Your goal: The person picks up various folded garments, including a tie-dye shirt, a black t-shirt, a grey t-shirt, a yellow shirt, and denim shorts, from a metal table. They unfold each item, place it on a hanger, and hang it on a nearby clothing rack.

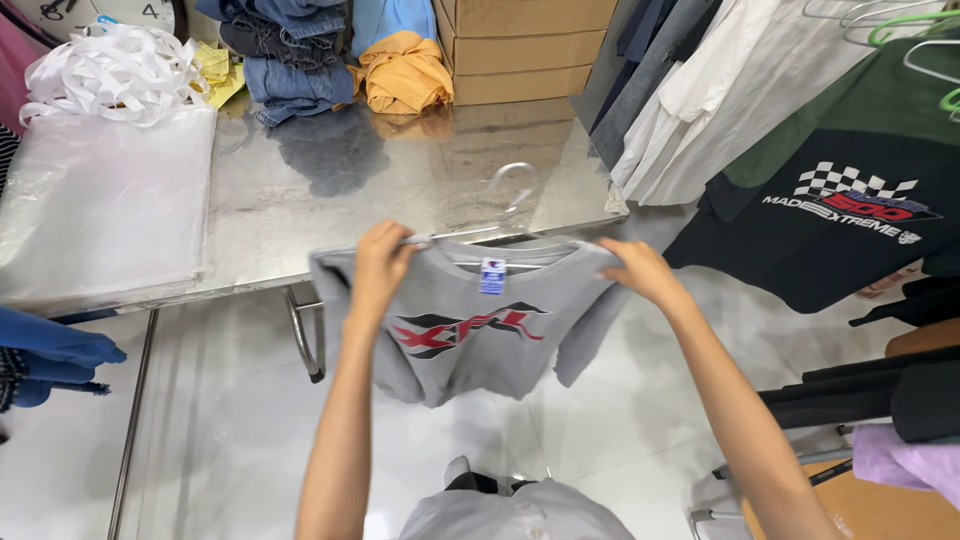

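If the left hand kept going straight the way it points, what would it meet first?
The left hand, gripping the grey T-shirt, points toward the steel table; probably its bare top first, though depth is unclear.

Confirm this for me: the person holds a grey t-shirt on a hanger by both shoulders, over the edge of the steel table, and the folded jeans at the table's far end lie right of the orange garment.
Not quite. The head view shows the folded jeans lying left of the orange garment, not right. The rest holds: the left hand and right hand grip the grey t-shirt by its shoulders on a hanger, over the steel table edge.
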